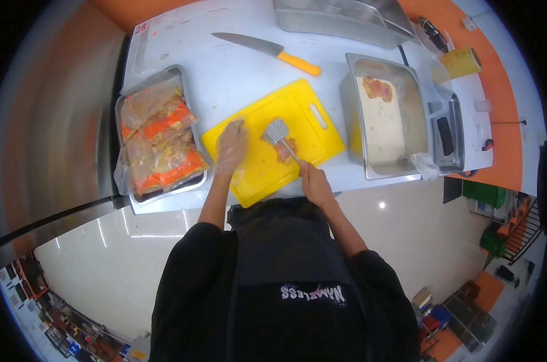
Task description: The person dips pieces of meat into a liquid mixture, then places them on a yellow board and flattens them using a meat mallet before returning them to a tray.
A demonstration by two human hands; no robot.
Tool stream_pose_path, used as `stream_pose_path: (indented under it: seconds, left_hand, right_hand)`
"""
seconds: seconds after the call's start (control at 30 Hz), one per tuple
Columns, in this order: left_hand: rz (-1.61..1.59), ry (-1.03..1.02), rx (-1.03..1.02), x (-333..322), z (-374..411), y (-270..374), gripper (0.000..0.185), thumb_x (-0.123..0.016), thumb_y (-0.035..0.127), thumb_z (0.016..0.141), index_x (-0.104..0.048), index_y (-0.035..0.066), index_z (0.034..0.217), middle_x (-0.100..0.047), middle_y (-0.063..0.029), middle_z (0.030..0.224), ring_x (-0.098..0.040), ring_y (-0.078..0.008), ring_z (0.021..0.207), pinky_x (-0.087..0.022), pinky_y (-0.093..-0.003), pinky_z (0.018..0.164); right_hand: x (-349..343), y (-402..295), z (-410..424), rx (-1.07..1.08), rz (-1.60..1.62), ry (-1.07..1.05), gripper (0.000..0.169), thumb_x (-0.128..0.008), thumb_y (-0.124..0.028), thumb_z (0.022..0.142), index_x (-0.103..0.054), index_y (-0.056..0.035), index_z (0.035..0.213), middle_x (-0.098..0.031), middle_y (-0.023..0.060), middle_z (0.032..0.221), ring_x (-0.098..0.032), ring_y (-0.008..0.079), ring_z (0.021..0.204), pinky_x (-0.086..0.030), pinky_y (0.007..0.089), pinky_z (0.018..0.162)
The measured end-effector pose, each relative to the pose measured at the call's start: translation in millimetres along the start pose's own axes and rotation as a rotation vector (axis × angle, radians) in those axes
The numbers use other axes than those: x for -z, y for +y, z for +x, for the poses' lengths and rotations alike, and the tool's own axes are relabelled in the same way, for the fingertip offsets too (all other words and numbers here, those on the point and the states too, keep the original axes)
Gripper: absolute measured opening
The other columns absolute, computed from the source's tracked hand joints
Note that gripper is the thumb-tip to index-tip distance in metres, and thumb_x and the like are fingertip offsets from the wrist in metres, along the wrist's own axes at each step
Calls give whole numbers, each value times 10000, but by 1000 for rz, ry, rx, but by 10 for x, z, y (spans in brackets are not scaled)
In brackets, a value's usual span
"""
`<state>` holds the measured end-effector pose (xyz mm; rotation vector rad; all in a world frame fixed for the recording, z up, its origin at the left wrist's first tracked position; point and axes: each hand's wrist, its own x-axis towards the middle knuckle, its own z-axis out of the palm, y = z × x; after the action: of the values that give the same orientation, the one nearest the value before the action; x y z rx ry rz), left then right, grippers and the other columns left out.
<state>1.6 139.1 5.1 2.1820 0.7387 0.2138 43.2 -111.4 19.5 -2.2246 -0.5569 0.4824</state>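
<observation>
My right hand grips the handle of a metal meat mallet, whose textured head lies over a piece of raw meat on a yellow plastic cutting board. My left hand, in a clear plastic glove, is over the board's left part, slightly blurred; whether its fingers are closed is not plain. To the left, a metal tray holds several plastic bags of meat. At the right, a deep steel pan has one meat piece in it.
A chef's knife with a yellow handle lies beyond the board. Further back is a large steel container. Right of the deep pan are a smaller metal tray with a dark object, a clear jug and a yellow roll.
</observation>
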Motion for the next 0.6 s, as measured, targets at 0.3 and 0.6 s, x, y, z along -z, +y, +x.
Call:
stream_pose_path:
  seconds: [0.3,0.6]
  left_hand:
    - [-232,72,164,418,-405,-54,405,-513,261,937,-560,-25,1221,-579,-204,1250,-541,-330,1177,-392,-372,1011]
    - [-279,91,177,362,-496,-114,373,-510,254,945,-579,-10,1200,-600,-194,1213,-562,-304,1145,-411,-356,981]
  right_hand:
    - [73,-173,-69,-106,131,55,381,-369,-279,1001,-573,33,927,-605,290,769,-589,474,766,-457,516,682]
    - [344,-957,185,128,205,122,468,-348,-321,1019,-594,50,874,-626,288,808,-591,480,791,-463,495,697]
